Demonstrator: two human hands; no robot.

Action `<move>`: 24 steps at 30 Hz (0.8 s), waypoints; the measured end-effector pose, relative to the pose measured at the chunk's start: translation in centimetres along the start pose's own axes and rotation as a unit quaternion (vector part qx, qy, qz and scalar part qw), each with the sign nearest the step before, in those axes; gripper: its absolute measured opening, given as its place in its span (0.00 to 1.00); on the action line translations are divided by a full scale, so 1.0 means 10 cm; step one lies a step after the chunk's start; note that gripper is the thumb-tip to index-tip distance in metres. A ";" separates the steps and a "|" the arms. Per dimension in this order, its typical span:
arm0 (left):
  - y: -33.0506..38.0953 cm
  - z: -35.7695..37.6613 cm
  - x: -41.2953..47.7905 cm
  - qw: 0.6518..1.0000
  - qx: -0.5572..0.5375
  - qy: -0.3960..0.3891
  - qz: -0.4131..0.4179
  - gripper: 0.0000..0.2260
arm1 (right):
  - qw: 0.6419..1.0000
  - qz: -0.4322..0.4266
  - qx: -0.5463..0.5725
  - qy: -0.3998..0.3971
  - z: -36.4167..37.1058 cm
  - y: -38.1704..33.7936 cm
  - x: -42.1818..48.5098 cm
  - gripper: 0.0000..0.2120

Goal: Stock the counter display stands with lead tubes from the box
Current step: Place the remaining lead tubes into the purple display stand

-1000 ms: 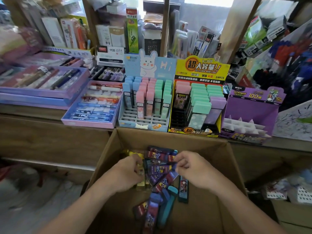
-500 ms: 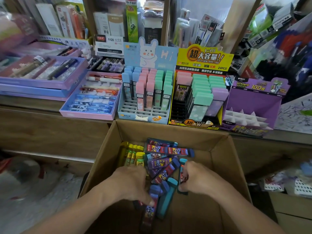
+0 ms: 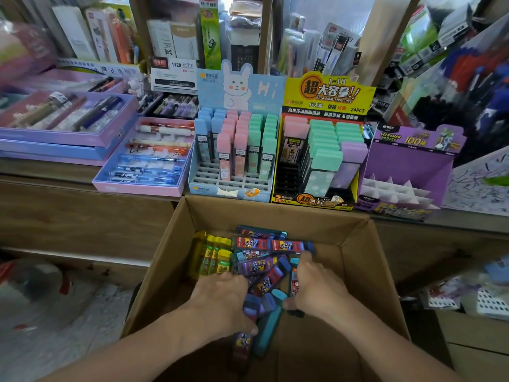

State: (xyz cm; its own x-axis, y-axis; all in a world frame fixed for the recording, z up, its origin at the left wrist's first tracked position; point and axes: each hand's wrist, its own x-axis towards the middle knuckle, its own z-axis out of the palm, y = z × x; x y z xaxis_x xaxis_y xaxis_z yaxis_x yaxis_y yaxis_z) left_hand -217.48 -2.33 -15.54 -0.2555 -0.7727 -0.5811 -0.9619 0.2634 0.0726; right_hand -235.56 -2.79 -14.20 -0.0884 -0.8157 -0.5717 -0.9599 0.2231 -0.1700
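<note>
Head view: dark purple lead tubes (image 3: 261, 267) lay heaped in the box (image 3: 366, 271). Most had their long axes running away from the person; a few lay crosswise at the far end. Left hand (image 3: 220, 301) was curled over the heap's near-left ends and gripped them. Right hand (image 3: 314, 288) was wrapped round tubes at the heap's right edge. The empty purple stand (image 3: 407, 166) sat on the counter (image 3: 82, 172), ahead and to the right, so the right hand was nearer. Judgement: lift forward-right, then stand the tubes upright for the slots.

Wooden counter (image 3: 41, 170), L to R: stacked lilac pen boxes (image 3: 66, 139); pink pen tray (image 3: 143, 186); blue rabbit stand (image 3: 237, 86) w/ pastel tubes (image 3: 240, 144); yellow-black stand (image 3: 327, 92), mint/lilac/pink tubes (image 3: 326, 158); purple stand (image 3: 407, 161) w/ white dividers (image 3: 391, 188).
</note>
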 end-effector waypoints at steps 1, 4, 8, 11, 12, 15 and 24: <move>0.00 0.00 0.00 1.000 -0.006 -0.002 -0.001 0.31 | 1.000 -0.002 0.004 -0.004 0.00 0.00 0.00 0.46; -0.01 -0.01 -0.04 0.998 -0.051 -0.023 -0.009 0.30 | 1.000 -0.003 0.016 -0.018 0.00 0.02 0.01 0.56; -0.01 0.00 -0.08 0.994 -0.093 -0.053 -0.014 0.28 | 0.998 0.000 0.050 -0.045 0.01 0.02 0.02 0.55; -0.01 0.01 -0.09 0.990 -0.127 -0.056 -0.017 0.24 | 0.997 -0.015 0.056 -0.051 0.01 0.04 0.03 0.52; -0.01 0.01 -0.08 0.989 -0.137 -0.056 -0.016 0.24 | 0.997 -0.017 0.057 -0.052 0.00 0.05 0.03 0.51; -0.03 0.03 -0.06 0.983 -0.179 -0.049 -0.013 0.23 | 0.994 -0.004 0.092 -0.062 0.00 0.06 0.03 0.50; -0.08 0.07 0.03 0.951 -0.304 0.052 -0.017 0.25 | 0.971 0.015 0.192 -0.139 0.03 0.05 0.02 0.30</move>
State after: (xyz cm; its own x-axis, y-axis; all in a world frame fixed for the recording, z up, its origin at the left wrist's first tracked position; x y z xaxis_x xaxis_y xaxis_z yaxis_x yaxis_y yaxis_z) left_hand -216.73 -2.38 -16.36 -0.2007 -0.8358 -0.5110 -0.8405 -0.1211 0.5282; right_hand -236.01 -2.69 -14.66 0.0123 -0.6419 -0.7667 -0.7832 0.4705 -0.4065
